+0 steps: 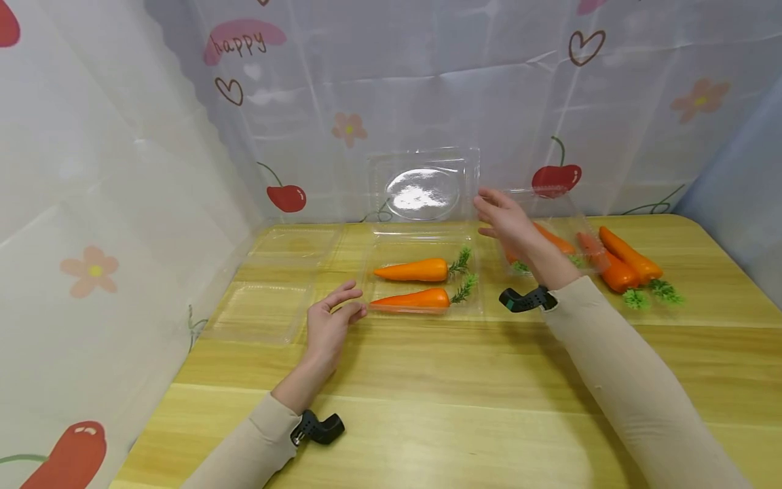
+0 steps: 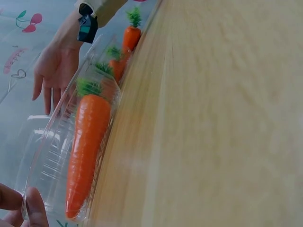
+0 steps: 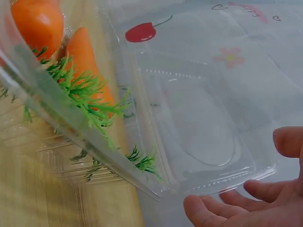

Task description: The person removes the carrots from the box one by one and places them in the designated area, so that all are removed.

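A clear plastic box stands open in the middle of the table in the head view, its hinged lid raised at the back. Two toy carrots with green tops lie in it, one carrot behind the other carrot. At the box's front left corner, my left hand pinches the rim between thumb and fingers, which also shows in the left wrist view. My right hand reaches to the lid's right edge with its fingers extended and apart; in the right wrist view the fingertips are right at that edge.
Another open clear box lies at the left. Behind my right forearm is a clear box with carrots inside. Two loose carrots lie at the far right. A printed curtain hangs along the table's back edge.
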A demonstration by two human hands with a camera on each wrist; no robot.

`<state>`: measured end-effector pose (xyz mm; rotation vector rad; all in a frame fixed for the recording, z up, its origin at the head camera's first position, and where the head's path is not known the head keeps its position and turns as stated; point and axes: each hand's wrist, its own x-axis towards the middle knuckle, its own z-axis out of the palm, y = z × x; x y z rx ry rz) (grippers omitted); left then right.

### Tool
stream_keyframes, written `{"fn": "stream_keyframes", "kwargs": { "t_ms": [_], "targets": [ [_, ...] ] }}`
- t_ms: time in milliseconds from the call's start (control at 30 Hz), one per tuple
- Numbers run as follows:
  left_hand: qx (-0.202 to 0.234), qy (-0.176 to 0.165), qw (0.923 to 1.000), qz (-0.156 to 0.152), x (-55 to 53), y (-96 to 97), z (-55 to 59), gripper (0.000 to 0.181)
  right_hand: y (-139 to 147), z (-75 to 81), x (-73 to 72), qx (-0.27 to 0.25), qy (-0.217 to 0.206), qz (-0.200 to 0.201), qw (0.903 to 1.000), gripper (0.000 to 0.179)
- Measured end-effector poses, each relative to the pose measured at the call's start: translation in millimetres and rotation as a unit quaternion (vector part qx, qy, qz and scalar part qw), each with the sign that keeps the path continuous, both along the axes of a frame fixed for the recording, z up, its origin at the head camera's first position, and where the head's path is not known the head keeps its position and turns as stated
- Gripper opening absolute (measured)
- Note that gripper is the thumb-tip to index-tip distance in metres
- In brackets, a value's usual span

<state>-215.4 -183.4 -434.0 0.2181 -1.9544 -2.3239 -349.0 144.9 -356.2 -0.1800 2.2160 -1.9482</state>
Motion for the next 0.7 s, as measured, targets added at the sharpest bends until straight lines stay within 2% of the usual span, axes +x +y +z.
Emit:
{"fn": "stream_keyframes", "kwargs": {
  "t_ms": [267, 433, 700],
  "targets": [
    [-0.002, 0.004, 0.9999, 0.009, 0.8, 2.6, 2.3, 0.030, 1, 0.9, -2.7, 0.015, -0.037, 0.027, 0.9988, 0.072],
    [-0.002, 0.004, 0.9999, 0.011, 1.9, 1.9, 0.9, 0.030, -3, 2.4, -1.0, 0.044, -0.067, 0.046, 0.9957, 0.072],
    [-0.003, 0.004, 0.9999, 0.013, 4.0, 0.4, 2.0, 0.032, -10, 2.1, -0.5, 0.088, -0.096, 0.042, 0.9906, 0.074]
  ]
}}
